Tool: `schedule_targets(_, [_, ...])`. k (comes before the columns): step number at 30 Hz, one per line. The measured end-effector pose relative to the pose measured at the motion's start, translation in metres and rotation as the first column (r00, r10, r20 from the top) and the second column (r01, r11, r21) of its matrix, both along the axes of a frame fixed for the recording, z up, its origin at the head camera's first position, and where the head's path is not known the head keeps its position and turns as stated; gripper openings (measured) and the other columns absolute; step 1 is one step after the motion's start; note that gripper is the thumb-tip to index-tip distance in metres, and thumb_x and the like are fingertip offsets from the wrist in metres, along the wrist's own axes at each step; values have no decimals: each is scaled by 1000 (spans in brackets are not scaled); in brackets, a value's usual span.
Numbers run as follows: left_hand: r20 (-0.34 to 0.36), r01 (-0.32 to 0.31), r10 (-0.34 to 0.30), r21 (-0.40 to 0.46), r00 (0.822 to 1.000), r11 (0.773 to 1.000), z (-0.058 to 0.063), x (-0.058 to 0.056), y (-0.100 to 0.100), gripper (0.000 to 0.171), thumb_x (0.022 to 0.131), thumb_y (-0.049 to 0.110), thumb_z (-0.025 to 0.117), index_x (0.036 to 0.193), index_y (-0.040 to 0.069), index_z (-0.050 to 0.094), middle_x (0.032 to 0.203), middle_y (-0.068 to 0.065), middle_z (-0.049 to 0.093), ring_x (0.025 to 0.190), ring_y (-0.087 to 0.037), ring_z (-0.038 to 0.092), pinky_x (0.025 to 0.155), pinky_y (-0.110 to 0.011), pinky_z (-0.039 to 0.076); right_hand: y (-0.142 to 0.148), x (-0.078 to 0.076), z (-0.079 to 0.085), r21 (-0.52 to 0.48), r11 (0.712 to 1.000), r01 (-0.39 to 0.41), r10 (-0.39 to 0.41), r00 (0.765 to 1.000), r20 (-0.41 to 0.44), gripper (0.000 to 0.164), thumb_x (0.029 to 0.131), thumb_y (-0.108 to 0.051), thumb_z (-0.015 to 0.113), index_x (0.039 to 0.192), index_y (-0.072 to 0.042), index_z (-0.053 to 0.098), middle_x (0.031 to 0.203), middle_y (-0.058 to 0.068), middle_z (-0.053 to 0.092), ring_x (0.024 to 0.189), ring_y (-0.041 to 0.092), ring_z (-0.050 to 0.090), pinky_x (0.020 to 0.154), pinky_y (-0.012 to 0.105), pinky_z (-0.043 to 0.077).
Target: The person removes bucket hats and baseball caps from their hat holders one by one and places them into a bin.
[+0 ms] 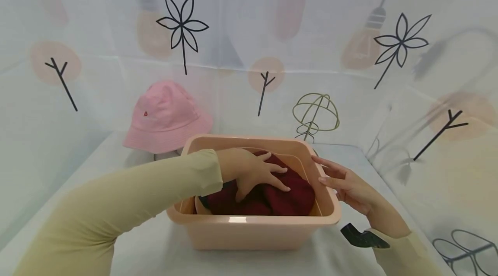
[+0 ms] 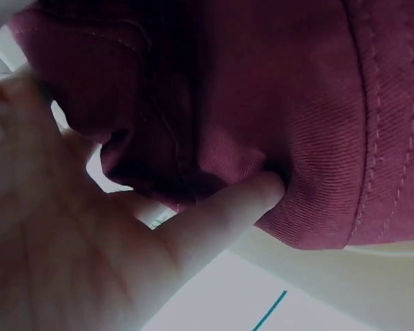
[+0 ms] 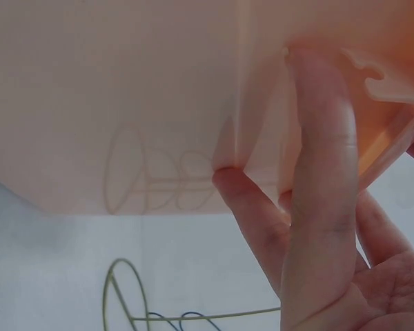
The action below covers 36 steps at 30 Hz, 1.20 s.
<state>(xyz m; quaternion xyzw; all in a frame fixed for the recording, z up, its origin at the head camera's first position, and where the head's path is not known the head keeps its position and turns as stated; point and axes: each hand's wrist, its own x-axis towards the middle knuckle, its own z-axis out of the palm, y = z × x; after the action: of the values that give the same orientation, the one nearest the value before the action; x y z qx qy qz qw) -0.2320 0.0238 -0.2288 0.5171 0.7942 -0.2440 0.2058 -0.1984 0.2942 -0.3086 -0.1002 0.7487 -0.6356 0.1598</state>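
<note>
A dark red piece of cloth with stitched seams [image 1: 289, 196] lies bunched inside a peach plastic basin [image 1: 249, 237]. My left hand [image 1: 254, 172] reaches into the basin from the left, over the cloth, with its fingers spread. In the left wrist view, the thumb of the left hand [image 2: 76, 234] presses into the red cloth [image 2: 290, 124]. At the right side of the basin, my right hand [image 1: 355, 189] touches the rim with extended fingers. The right wrist view shows fingertips of the right hand [image 3: 324, 227] against the basin's outer wall [image 3: 124, 89].
A pink bucket hat [image 1: 165, 118] sits behind the basin on the left, near the patterned curtain [image 1: 233, 30]. The basin stands on a white-covered table [image 1: 151, 241]. A dark band [image 1: 364, 237] shows by my right wrist.
</note>
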Motion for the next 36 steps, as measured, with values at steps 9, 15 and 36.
schedule_targets(9, [65, 108, -103, -73, 993, 992, -25, -8, 4, 110, 66, 35, 83, 148, 39, 10, 155, 3, -1, 140, -18, -2, 111, -47, 4, 1, 0, 0, -34, 999, -34, 33, 999, -3, 57, 96, -13, 51, 147, -16, 27, 135, 8, 41, 105, 20, 58, 76, 41, 53])
schedule_targets(15, [97, 91, -85, -57, 992, 994, -42, -12, -1, 112, 64, 37, 84, 148, 41, 10, 155, 2, -1, 140, -19, 0, 110, -48, 7, 2, -1, -1, -47, 998, -42, 42, 999, -2, 57, 96, -12, 51, 147, -15, 27, 134, 7, 43, 108, 21, 57, 78, 45, 50])
schedule_targets(36, [108, 18, -22, 39, 994, 999, -46, -14, -17, 106, 63, 37, 84, 145, 46, 18, 155, 3, -1, 139, -32, 6, 110, -48, 9, 2, 1, 1, -44, 998, -35, 35, 999, 1, 56, 96, -11, 51, 147, -17, 30, 132, 2, 46, 107, 20, 58, 77, 46, 50])
